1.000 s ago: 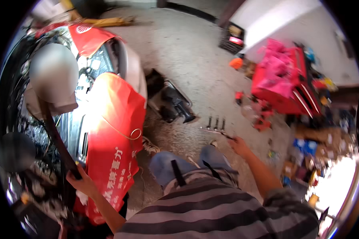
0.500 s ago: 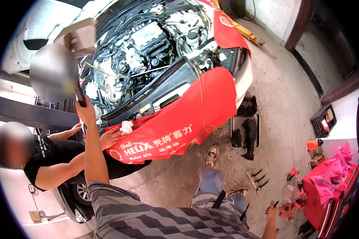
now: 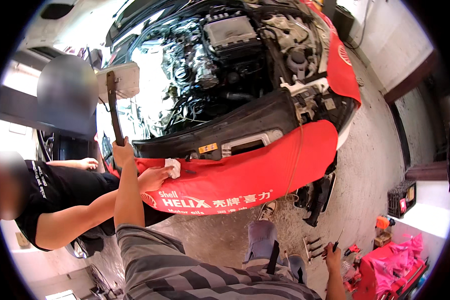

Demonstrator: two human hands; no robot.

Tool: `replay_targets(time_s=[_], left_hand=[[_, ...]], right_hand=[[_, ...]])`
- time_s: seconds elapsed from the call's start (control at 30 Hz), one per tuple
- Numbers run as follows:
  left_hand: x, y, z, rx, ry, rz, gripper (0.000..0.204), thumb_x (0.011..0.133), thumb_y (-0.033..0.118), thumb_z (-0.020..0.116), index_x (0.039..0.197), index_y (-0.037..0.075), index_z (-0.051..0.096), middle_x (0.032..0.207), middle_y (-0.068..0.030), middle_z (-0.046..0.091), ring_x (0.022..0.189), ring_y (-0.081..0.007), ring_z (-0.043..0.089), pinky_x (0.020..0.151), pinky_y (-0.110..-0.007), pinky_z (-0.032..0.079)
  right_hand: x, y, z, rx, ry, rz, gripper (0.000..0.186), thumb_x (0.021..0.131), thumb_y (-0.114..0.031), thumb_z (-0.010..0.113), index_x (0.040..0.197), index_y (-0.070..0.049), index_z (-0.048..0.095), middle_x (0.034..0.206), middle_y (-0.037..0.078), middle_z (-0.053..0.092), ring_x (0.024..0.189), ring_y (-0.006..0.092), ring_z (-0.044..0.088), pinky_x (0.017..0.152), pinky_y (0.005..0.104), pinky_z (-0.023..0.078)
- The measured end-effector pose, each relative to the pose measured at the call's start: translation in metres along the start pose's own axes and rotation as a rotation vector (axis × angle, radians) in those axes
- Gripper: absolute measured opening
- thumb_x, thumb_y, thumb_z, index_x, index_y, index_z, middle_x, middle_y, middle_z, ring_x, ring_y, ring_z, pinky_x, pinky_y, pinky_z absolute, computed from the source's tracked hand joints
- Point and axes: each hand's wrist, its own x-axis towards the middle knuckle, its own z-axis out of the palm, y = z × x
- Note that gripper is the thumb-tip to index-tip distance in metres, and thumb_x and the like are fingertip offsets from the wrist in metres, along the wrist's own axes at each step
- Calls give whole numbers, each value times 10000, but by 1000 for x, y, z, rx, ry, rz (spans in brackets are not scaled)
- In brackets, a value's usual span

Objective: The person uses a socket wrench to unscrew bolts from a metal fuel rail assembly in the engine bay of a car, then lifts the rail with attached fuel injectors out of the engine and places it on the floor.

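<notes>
My left hand (image 3: 124, 153) is raised at the left of the car, closed around the dark bar handle of a work light (image 3: 130, 80). The light's pale flat head hangs over the left side of the engine bay (image 3: 205, 80), where the parts look brightly lit. Low on the right, away from the car, my right hand (image 3: 332, 260) grips a thin tool that looks like a screwdriver (image 3: 335, 246), its slim shaft pointing up. A red fender cover (image 3: 245, 175) drapes over the car's front edge, just right of my left forearm.
A co-worker in a black shirt (image 3: 70, 190) leans in at the left, one hand on a white rag (image 3: 173, 168) on the cover. Black car parts (image 3: 319, 202) lie on the floor. A red tool cabinet (image 3: 375, 272) and a black crate (image 3: 402, 199) stand at right.
My left hand has shifted the light slightly right, its head now turned differently. My right hand is a little higher, the tool's shaft now visible. The engine bay sits further right in view.
</notes>
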Motion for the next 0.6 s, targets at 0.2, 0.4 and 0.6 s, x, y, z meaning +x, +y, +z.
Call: replay_targets(time_s=[0.2,0.4,0.6], left_hand=[[-1,-66,5,-155,37,58,351,810,368,683,977,76,586,880,-125,654,821,-350,620,723,-442,462],[-15,-67,3,-300,43,68,359,809,370,696,969,70,581,839,-124,653,796,-340,632,695,-415,471],[-13,-21,43,-545,-63,6,368,798,309,728,946,2,590,827,-134,654,756,-283,630,708,-374,467]], right_hand=[[49,-162,86,-123,-174,-405,271,933,-253,560,898,13,600,730,37,582,664,108,536,597,260,425],[57,-443,386,482,-946,-522,392,962,-305,528,1189,14,546,1133,71,588,1020,159,569,916,262,425],[109,-571,596,583,-458,-65,337,943,-415,500,1075,-133,627,723,-1,457,591,134,385,549,269,337]])
